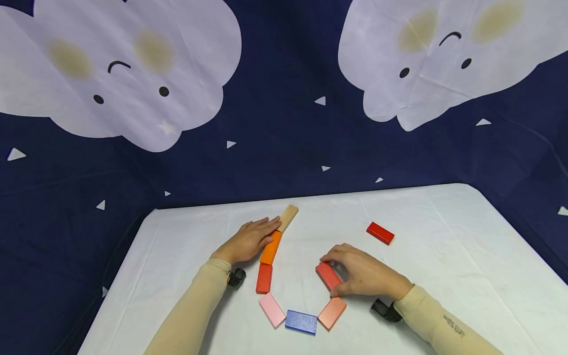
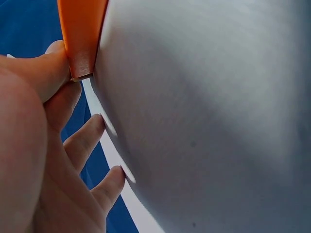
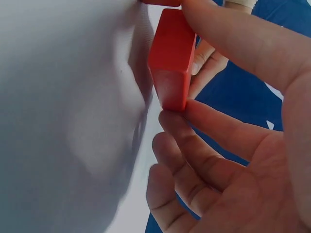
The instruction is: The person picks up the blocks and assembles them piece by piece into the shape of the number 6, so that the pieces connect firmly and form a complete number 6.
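Note:
My left hand (image 1: 249, 240) lies beside the orange block (image 1: 271, 247), fingers nearly straight. Its fingertips reach the orange block and the plain wooden block (image 1: 289, 217); in the left wrist view the thumb touches the orange block (image 2: 83, 34). With thumb and index finger at opposite ends, my right hand (image 1: 361, 271) pinches a red block (image 1: 327, 274). That red block (image 3: 171, 46) meets the salmon block (image 1: 332, 313) at its near end. A curved line continues through a blue block (image 1: 301, 322), a pink block (image 1: 272, 310) and another red block (image 1: 264, 279).
A separate red block (image 1: 380, 233) lies farther back, right of the curve. All the blocks rest on a white-covered table (image 1: 443, 236). Behind the table's back edge hangs a dark blue cloth (image 1: 284, 123) with white clouds.

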{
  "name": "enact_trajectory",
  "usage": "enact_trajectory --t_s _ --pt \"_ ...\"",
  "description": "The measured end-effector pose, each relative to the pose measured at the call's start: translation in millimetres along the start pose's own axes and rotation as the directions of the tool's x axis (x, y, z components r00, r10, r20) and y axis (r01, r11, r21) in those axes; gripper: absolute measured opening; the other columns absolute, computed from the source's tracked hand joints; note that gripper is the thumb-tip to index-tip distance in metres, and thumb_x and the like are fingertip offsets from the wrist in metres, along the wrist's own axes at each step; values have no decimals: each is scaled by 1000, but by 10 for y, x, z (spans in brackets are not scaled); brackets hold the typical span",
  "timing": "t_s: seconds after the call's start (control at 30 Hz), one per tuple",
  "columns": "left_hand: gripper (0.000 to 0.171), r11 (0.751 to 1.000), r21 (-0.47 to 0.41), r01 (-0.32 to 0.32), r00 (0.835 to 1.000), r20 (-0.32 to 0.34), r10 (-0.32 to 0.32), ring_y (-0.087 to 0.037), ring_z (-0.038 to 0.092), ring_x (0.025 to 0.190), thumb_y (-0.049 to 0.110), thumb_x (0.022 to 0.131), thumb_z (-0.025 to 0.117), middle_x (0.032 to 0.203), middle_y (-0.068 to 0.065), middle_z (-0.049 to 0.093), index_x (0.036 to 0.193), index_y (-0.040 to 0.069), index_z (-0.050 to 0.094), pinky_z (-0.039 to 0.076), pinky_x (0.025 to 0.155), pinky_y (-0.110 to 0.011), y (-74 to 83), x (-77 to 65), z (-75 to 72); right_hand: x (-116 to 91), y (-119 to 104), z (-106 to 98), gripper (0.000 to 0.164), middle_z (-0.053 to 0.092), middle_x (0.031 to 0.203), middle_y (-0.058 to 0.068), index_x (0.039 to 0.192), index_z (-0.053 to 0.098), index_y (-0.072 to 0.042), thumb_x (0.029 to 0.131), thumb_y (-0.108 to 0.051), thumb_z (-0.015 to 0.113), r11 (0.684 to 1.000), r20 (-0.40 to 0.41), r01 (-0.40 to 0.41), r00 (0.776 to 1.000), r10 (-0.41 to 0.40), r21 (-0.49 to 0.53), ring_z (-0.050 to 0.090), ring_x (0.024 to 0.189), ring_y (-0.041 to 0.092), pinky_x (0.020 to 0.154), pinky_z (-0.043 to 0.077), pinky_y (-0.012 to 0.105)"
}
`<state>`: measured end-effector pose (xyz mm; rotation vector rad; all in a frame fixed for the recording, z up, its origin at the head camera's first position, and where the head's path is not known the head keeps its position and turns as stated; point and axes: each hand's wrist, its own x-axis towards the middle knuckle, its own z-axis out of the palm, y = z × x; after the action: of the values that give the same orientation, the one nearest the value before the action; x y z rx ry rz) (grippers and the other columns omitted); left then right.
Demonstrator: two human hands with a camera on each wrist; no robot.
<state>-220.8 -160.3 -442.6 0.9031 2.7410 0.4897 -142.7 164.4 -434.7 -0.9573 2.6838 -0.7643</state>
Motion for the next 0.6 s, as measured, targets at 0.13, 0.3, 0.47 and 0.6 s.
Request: enact_trajectory --t_s 0.13,0.3,0.47,0.6 --pt "53 1000 -2 6 1000 2 -6 -26 27 150 29 108 47 163 1 32 158 18 34 19 120 -58 -2 1 2 16 12 -7 62 60 119 -12 127 67 -15 73 -36 89 1000 33 -4 999 3 20 54 111 11 99 49 40" --pt "53 1000 -4 11 1000 6 -11 -26 27 150 29 108 47 163 2 31 158 19 34 18 120 -58 0 3 1 37 40 -14 61 60 120 -10 128 66 -15 75 -37 88 999 67 6 998 -9 49 54 114 14 101 47 43" --pt "53 1000 -7 9 1000 3 -9 -26 27 150 28 108 47 163 2 31 158 18 35 18 120 -58 3 0 -5 43 69 -21 63 60 125 -8 130 65 -15 77 -41 86 997 91 19 996 -27 81 53 118 17 104 45 45" --pt "53 1000 -8 11 1000 1 -11 -26 27 150 28 108 47 163 2 32 158 18 35 18 120 -58 4 -3 -6 32 88 -32 58 60 126 -10 131 64 -16 81 -38 84 996 97 17 995 -26 92 52 119 15 104 45 43"
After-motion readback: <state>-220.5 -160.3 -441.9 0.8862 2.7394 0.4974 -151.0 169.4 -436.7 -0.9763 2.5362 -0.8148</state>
